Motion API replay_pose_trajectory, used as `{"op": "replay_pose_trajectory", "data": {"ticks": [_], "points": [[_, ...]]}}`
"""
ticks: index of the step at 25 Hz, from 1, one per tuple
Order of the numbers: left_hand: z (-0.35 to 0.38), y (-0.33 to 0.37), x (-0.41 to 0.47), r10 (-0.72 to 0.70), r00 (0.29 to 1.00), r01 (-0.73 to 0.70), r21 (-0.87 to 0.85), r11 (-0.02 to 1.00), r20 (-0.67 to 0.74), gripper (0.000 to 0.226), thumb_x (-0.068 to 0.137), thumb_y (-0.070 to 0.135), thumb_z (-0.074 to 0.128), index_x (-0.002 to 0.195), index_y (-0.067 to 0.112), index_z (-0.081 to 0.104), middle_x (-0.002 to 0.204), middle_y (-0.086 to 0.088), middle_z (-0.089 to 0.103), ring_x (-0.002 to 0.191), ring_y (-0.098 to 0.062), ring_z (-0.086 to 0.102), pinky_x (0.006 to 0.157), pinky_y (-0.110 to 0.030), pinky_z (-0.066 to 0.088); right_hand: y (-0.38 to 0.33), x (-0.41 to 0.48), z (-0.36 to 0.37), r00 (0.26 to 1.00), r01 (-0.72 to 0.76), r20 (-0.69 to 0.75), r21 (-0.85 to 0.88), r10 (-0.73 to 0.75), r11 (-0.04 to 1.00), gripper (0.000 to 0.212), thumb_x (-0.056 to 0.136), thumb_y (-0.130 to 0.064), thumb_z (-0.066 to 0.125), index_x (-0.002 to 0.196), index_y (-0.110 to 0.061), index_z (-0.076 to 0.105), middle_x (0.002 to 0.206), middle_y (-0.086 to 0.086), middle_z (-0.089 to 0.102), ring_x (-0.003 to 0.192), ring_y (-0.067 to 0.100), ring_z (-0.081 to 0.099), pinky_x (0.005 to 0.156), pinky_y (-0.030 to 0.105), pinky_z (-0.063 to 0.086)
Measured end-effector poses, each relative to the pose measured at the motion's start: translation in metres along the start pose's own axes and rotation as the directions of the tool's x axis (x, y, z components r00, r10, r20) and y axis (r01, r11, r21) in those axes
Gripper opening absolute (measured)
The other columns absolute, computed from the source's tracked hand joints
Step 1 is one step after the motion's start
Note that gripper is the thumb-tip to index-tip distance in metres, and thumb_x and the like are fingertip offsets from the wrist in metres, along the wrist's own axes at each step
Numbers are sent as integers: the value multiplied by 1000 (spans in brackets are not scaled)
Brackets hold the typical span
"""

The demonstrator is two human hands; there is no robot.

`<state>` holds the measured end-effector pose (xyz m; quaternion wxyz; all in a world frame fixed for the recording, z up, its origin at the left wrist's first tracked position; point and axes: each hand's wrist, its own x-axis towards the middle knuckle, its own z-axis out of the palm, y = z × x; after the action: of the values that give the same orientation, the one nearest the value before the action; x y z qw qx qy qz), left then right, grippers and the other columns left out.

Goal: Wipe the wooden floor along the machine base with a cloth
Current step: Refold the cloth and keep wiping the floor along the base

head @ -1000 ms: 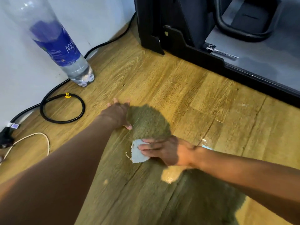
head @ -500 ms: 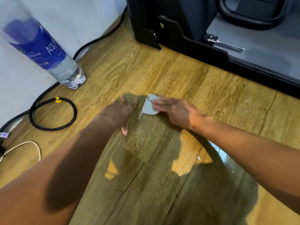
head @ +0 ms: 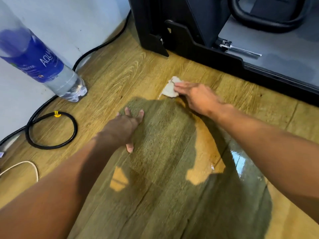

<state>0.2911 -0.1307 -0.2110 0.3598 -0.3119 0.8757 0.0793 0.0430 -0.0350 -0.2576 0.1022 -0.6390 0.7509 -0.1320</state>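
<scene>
Right hand: my right hand (head: 198, 99) lies flat with the fingers straight, pressing the cloth (head: 170, 88) onto the boards. It is not curled round it.
Left hand: my left hand (head: 124, 128) is spread open, palm down on the wooden floor (head: 120, 75), and holds nothing. I read it as a prop for my weight.
Cloth: a small pale rag, blurred, under my right fingertips. It sits near the machine base (head: 189, 47) but apart from it, by the base's left corner.
Done, as I judge: I cannot tell wiped boards from unwiped by colour. A glossy wet patch (head: 240, 161) shows under my right forearm, so some moisture is down there.
Left to do, as I judge: the strip of floor right against the base, running off to the right, and that wet patch.
Nearby: a water bottle (head: 51, 71) and a looped black cable (head: 51, 130) sit by the wall, well left of the cloth.
</scene>
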Motion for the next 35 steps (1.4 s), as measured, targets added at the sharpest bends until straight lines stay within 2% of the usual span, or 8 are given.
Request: {"op": "replay_pose_trajectory", "data": {"ticks": [4,10,15,18,22,27,30,35], "points": [[6,-8,2,-18,1000,19,23,1000,-13,132,62,37,86,148,38,-14,156,-21,-13,142,-44,11,109,-44,30,21,25,-17,943,-330,-67,-33,327,943,54,84,8,41,131,-17,51,143,6,46,125,28,50,101,44,44],[6,-4,0,0,999,0,-8,1000,-36,120,72,23,81,150,32,-10,154,-29,-8,139,-51,12,106,-48,31,-48,-36,9,976,199,82,27,-201,980,56,90,5,40,138,-23,45,153,-4,30,141,20,27,106,40,38],[11,-8,5,0,999,-3,-76,997,-47,115,76,18,78,151,28,-9,153,-32,-6,139,-51,8,108,-47,28,-43,3,-10,966,-259,0,6,259,966,45,92,6,40,134,-8,45,138,13,49,132,28,41,103,38,39],[13,-10,5,-78,994,64,-176,982,-74,115,76,23,79,151,21,-8,156,-25,4,143,-41,7,109,-40,25,-99,-44,16,1000,-21,23,-10,21,1000,51,91,2,45,140,-9,38,148,11,37,137,30,35,108,37,35],[5,-8,-4,-67,996,62,-79,995,-58,140,52,35,91,151,16,-5,159,-11,-2,142,-35,16,108,-38,28,-127,-101,31,918,330,205,82,-340,941,52,93,-3,32,144,-11,35,156,1,23,144,24,19,112,42,27],[-1,-11,-5,-12,999,12,3,1000,-45,128,64,34,86,152,10,-4,159,-15,-1,141,-36,21,111,-35,22,-100,-54,17,989,4,147,48,-11,999,49,100,-6,30,146,-21,30,157,-10,16,145,12,9,114,35,26],[-6,-17,-5,18,999,-16,54,998,-38,111,77,27,77,152,11,-3,159,-14,2,139,-34,26,110,-36,27,-151,-99,38,995,73,65,48,-76,996,50,98,-17,18,141,-25,42,153,-11,29,141,8,23,113,27,28],[-8,-30,-1,76,996,-76,-11,997,-42,85,90,12,57,153,21,1,158,-8,13,136,-30,31,103,-36,34,-148,-107,29,788,511,298,172,-539,842,38,97,-16,43,134,-14,53,148,-1,38,140,17,28,115,32,26]]}}
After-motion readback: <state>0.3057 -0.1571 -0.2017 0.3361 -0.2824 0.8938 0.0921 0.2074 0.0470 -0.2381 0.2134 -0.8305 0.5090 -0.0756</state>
